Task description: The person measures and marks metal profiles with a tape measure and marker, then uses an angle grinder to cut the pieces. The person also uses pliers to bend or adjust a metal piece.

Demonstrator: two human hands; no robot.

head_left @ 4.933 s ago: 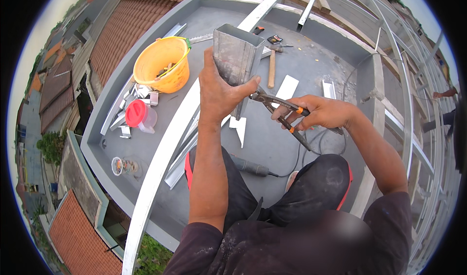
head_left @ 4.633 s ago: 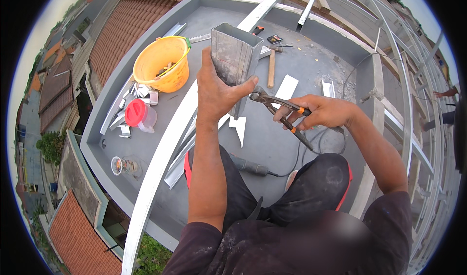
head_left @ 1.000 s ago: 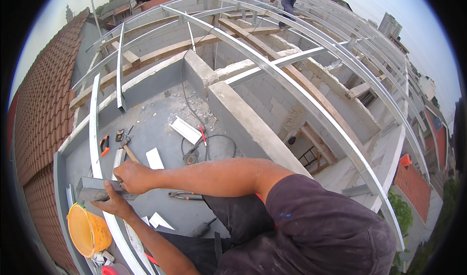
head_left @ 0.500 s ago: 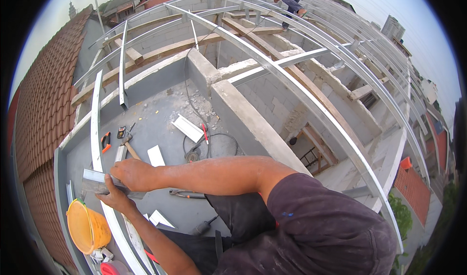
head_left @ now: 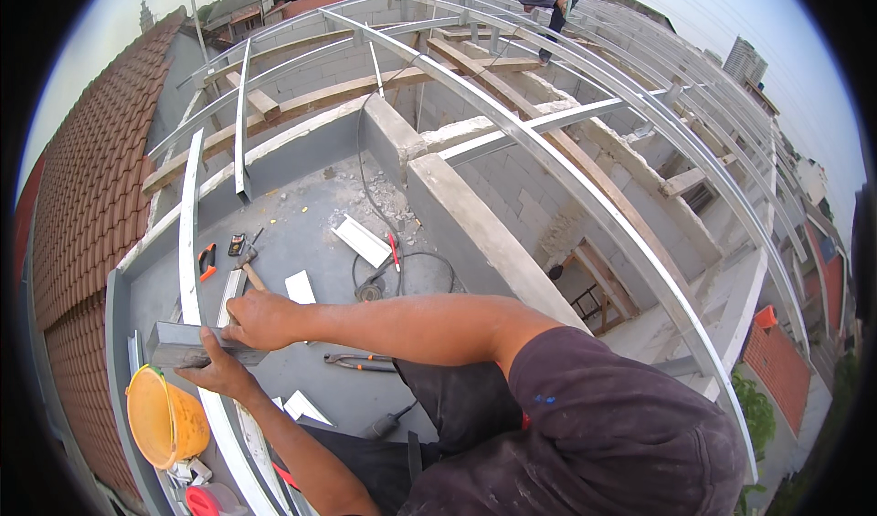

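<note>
A short piece of grey metal channel (head_left: pixel 183 345) lies across a long, pale metal strip (head_left: pixel 190 269). My left hand (head_left: pixel 224 370) holds it from the near side, thumb on top and fingers beneath. My right hand (head_left: pixel 267 321) is closed at its right end, and its fingers partly hide that end. Just beyond my right hand lie a wooden-handled hammer (head_left: pixel 248 266) and another short metal offcut (head_left: pixel 232 289). A yellow bucket (head_left: pixel 183 432) stands to the near left of my left hand.
Pliers (head_left: pixel 358 363), a white offcut (head_left: pixel 362 240), a coiled dark cable (head_left: pixel 369 291) and an orange-handled tool (head_left: pixel 207 258) lie on the grey floor. A low concrete wall (head_left: pixel 493 242) bounds the right side. Metal rafters (head_left: pixel 585 187) cross open rooms beyond. A co-worker (head_left: pixel 551 0) crouches far back.
The short metal channel has rolled in my hands, so a grey side replaces the bright face. The view has shifted slightly. The far co-worker has bent down lower.
</note>
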